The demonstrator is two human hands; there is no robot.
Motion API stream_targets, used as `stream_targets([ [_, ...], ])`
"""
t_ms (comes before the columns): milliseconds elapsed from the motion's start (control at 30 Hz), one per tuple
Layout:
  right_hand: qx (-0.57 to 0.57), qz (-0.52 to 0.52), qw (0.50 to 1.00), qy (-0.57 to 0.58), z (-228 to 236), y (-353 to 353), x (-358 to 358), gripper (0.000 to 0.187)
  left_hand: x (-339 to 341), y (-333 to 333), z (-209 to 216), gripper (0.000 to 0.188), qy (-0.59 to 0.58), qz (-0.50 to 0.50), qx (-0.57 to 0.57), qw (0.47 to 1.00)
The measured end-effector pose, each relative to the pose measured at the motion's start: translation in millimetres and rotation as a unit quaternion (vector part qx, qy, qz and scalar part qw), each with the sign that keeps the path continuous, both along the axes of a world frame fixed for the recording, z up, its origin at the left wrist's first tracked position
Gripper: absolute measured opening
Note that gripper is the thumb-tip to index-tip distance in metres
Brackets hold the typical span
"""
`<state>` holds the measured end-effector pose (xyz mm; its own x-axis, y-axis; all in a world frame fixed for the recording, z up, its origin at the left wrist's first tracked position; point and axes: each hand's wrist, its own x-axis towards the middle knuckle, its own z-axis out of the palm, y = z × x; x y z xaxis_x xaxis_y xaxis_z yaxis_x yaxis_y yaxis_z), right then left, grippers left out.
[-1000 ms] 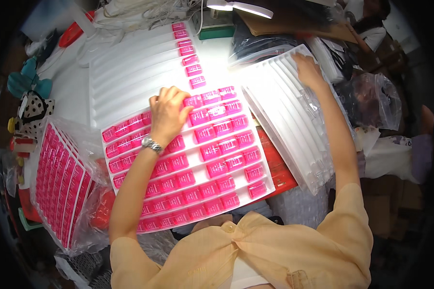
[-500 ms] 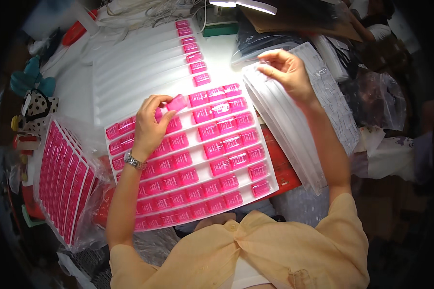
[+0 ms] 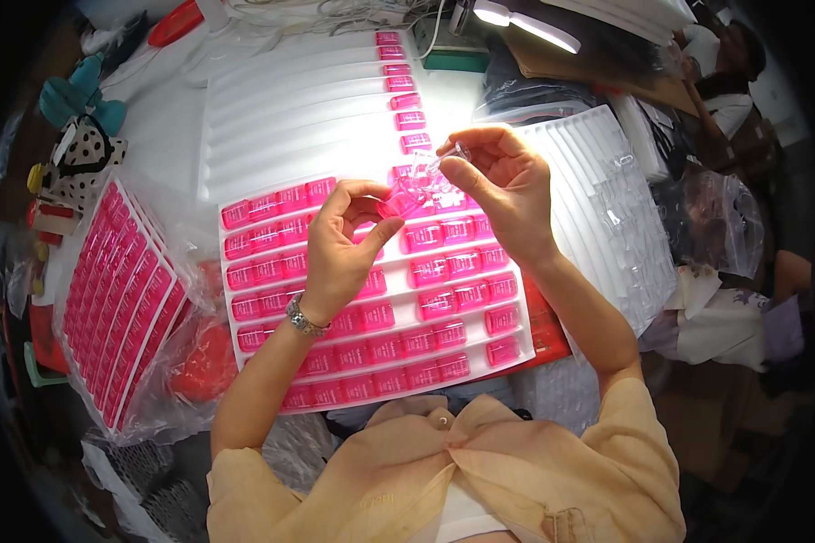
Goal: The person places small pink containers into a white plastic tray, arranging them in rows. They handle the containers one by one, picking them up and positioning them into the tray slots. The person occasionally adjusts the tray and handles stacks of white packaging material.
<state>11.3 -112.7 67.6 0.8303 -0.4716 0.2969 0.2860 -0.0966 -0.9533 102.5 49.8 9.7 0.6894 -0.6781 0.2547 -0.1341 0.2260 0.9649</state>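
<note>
My left hand (image 3: pixel 349 240) pinches a small pink translucent plastic case (image 3: pixel 405 201) between thumb and fingers. Against its upper side, my right hand (image 3: pixel 507 181) grips a clear plastic piece (image 3: pixel 455 156); the two pieces meet or overlap, and I cannot tell whether they are joined. Below both hands lies a white ridged tray (image 3: pixel 400 312) bearing rows of the same pink cases, with gaps in several rows. To the right, a second white tray (image 3: pixel 561 149) carries clear plastic pieces (image 3: pixel 638 217) along its right part.
Another white ridged tray (image 3: pixel 290 118) lies at the back, pink cases down its right edge. Bagged sheets of pink cases (image 3: pixel 118 299) lean at left. A lamp (image 3: pixel 543 32) shines from the back. Clear plastic bags (image 3: pixel 720 222) sit at right, near another person (image 3: pixel 715 86).
My right hand has come left from the clear-piece tray, now holding a clear piece against the pink case. My left hand has moved right with the case. The view has shifted slightly.
</note>
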Motion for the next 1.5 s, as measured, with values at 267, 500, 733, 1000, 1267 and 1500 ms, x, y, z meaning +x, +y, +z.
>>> stream_targets([
  [267,0.047,0.074,0.993,0.079,2,-1,11,0.026,26,2,4,0.026,-0.075,0.070,0.068,0.992],
  [500,0.143,0.058,0.987,0.054,-47,-25,33,0.028,90,2,-38,0.023,-0.311,-0.011,0.271,0.911],
  [733,0.137,0.054,0.987,0.059,-33,-22,27,0.029,75,-16,-38,0.028,-0.428,0.060,0.235,0.871],
  [1000,0.118,-0.046,0.990,0.055,-7,-34,-15,0.018,49,5,-15,0.027,-0.453,0.024,0.334,0.826],
  [1267,-0.163,0.043,0.986,-0.011,-22,22,-25,0.033,-6,17,14,0.026,0.198,-0.200,0.005,0.959],
  [1500,0.069,-0.071,0.991,0.092,-23,-31,-48,0.031,25,12,-1,0.039,-0.390,0.043,0.256,0.884],
])
